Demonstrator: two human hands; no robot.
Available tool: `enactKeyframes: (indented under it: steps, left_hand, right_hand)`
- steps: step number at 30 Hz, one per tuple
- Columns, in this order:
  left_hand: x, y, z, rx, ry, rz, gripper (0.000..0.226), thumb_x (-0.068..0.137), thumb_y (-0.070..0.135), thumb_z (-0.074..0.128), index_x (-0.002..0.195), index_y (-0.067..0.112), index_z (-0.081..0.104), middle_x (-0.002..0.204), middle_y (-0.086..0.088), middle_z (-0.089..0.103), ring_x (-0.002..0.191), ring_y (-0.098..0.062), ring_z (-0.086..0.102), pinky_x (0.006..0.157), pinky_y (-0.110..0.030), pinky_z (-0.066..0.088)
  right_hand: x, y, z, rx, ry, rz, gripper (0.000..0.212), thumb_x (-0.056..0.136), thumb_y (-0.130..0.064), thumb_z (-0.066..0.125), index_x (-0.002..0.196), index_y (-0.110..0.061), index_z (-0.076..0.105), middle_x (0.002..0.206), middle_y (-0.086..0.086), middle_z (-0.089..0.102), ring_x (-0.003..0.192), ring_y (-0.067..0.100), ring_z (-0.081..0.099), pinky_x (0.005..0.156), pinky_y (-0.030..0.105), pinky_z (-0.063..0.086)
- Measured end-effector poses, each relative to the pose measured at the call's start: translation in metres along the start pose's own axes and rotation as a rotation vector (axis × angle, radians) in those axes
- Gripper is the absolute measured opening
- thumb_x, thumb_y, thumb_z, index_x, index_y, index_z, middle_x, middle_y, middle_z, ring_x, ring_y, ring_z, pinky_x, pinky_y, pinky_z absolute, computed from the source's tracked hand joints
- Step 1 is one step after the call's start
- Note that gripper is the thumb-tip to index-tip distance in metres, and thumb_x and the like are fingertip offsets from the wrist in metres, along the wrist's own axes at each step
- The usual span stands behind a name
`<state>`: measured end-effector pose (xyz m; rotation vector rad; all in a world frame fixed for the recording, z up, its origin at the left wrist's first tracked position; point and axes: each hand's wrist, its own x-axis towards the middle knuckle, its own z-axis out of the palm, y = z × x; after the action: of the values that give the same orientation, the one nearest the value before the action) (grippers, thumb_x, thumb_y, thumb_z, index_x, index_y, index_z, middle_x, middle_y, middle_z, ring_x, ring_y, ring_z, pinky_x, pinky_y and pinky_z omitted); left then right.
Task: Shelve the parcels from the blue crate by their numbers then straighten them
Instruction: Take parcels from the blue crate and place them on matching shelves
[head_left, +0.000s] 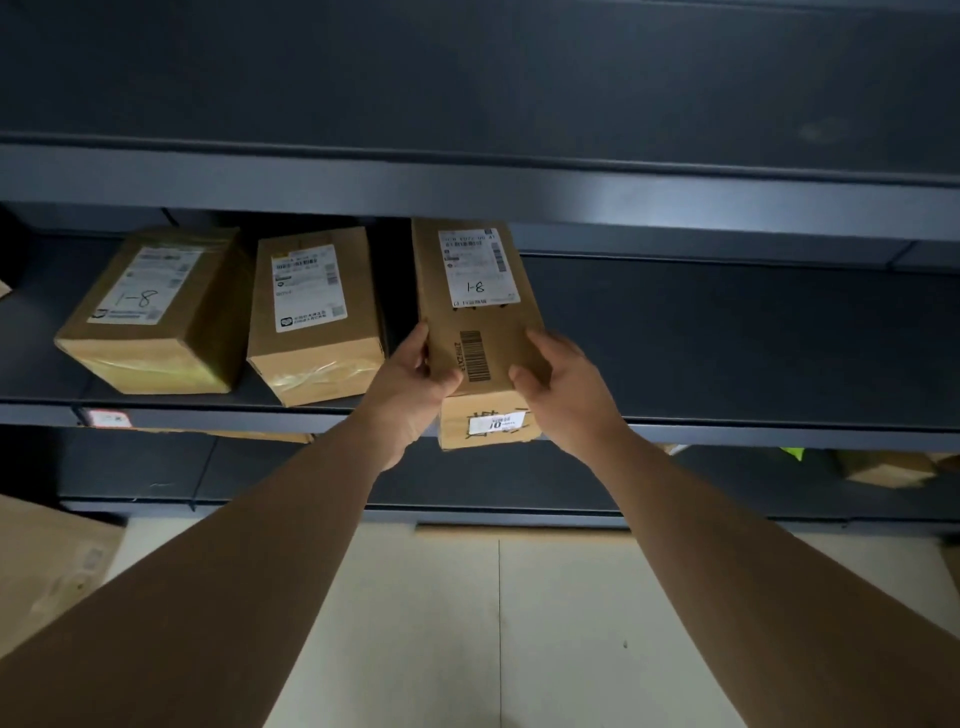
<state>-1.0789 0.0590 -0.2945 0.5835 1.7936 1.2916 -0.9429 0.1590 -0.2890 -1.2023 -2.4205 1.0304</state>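
Observation:
A long cardboard parcel with a white label marked 1-8 lies partly on the dark shelf, its near end jutting past the shelf's front edge. My left hand grips its near left corner, thumb on top. My right hand grips the near right corner. Left of it on the same shelf sit two cardboard parcels: one marked 1-8 and a second whose number I cannot read. The blue crate is out of view.
A shelf board hangs low above the parcels. The shelf below holds more cardboard at the right. A large carton stands on the pale floor at the lower left. A red and white tag is on the shelf's front edge.

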Motion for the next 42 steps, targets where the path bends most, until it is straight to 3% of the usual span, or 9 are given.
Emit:
enactKeyframes:
  steps: [4, 11, 15, 19, 24, 28, 31, 35, 42]
  left_hand:
    - [0.024, -0.006, -0.001, -0.008, -0.007, 0.006, 0.07, 0.093, 0.011, 0.058, 0.15, 0.032, 0.022, 0.139, 0.011, 0.051, 0.122, -0.01, 0.051, 0.111, -0.042, 0.036]
    - [0.056, -0.006, -0.004, 0.002, 0.064, 0.063, 0.068, 0.092, 0.019, 0.062, 0.149, 0.031, 0.026, 0.141, 0.008, 0.049, 0.123, -0.013, 0.051, 0.109, -0.042, 0.038]
    - [0.059, -0.01, -0.005, 0.031, 0.098, 0.108, 0.065, 0.09, 0.023, 0.064, 0.147, 0.026, 0.033, 0.137, 0.005, 0.053, 0.122, -0.011, 0.053, 0.107, -0.039, 0.042]
    - [0.053, -0.013, -0.014, 0.416, 0.232, 0.227, 0.061, 0.092, 0.043, 0.056, 0.145, 0.02, 0.038, 0.14, -0.003, 0.051, 0.128, -0.019, 0.049, 0.107, -0.037, 0.04]
    - [0.033, -0.012, -0.039, 0.83, 0.501, 0.523, 0.038, 0.097, 0.024, 0.048, 0.131, 0.011, 0.055, 0.12, -0.014, 0.059, 0.104, -0.032, 0.056, 0.086, -0.036, 0.046]
    - [0.03, -0.021, -0.063, 1.07, 0.62, 0.384, 0.053, 0.088, 0.018, 0.056, 0.138, 0.009, 0.043, 0.135, -0.021, 0.042, 0.122, -0.039, 0.037, 0.103, -0.047, 0.033]
    - [0.036, -0.03, -0.083, 1.154, 0.577, 0.187, 0.065, 0.088, 0.017, 0.055, 0.147, 0.01, 0.028, 0.153, -0.017, 0.024, 0.141, -0.037, 0.017, 0.116, -0.049, 0.016]
    - [0.046, -0.036, -0.093, 1.172, 0.492, 0.23, 0.062, 0.087, 0.006, 0.054, 0.145, 0.012, 0.035, 0.151, -0.008, 0.033, 0.138, -0.032, 0.026, 0.113, -0.044, 0.026]
    - [0.056, -0.028, -0.084, 1.188, 0.448, 0.241, 0.062, 0.088, 0.011, 0.055, 0.146, 0.016, 0.033, 0.151, -0.005, 0.032, 0.135, -0.032, 0.027, 0.108, -0.045, 0.029]
  right_hand:
    - [0.026, 0.008, 0.007, 0.027, 0.004, -0.028, 0.053, 0.096, -0.028, 0.048, 0.146, -0.019, 0.031, 0.149, 0.004, 0.032, 0.132, 0.023, 0.036, 0.108, 0.036, 0.034]
    - [0.063, 0.013, 0.014, 0.032, 0.014, -0.041, 0.054, 0.098, -0.032, 0.044, 0.148, -0.022, 0.025, 0.153, 0.004, 0.023, 0.136, 0.022, 0.03, 0.11, 0.033, 0.029]
    - [0.067, 0.016, 0.019, -0.001, 0.06, -0.067, 0.051, 0.098, -0.033, 0.044, 0.145, -0.02, 0.033, 0.151, 0.005, 0.021, 0.137, 0.023, 0.028, 0.11, 0.033, 0.03]
    - [0.06, 0.011, 0.026, -0.182, 0.214, -0.191, 0.044, 0.094, -0.038, 0.049, 0.133, -0.018, 0.052, 0.147, 0.007, 0.032, 0.129, 0.029, 0.031, 0.108, 0.042, 0.032]
    - [0.051, 0.002, 0.035, -0.354, 0.18, -0.282, 0.066, 0.082, -0.064, 0.042, 0.132, -0.023, 0.053, 0.152, 0.005, 0.029, 0.139, 0.03, 0.018, 0.115, 0.047, 0.018]
    - [0.053, 0.004, 0.039, -0.37, 0.146, -0.265, 0.07, 0.083, -0.063, 0.051, 0.14, -0.024, 0.043, 0.153, 0.003, 0.025, 0.14, 0.027, 0.014, 0.115, 0.046, 0.02]
    - [0.055, 0.006, 0.04, -0.291, 0.137, -0.25, 0.069, 0.082, -0.061, 0.054, 0.139, -0.025, 0.043, 0.153, 0.001, 0.025, 0.141, 0.024, 0.011, 0.115, 0.045, 0.021]
    - [0.061, 0.007, 0.042, -0.206, 0.122, -0.228, 0.066, 0.081, -0.057, 0.06, 0.137, -0.028, 0.044, 0.154, -0.001, 0.022, 0.142, 0.021, 0.007, 0.117, 0.04, 0.016]
    - [0.068, 0.005, 0.048, -0.135, 0.12, -0.213, 0.065, 0.078, -0.058, 0.064, 0.134, -0.031, 0.045, 0.155, -0.005, 0.019, 0.142, 0.018, 0.004, 0.117, 0.038, 0.014]
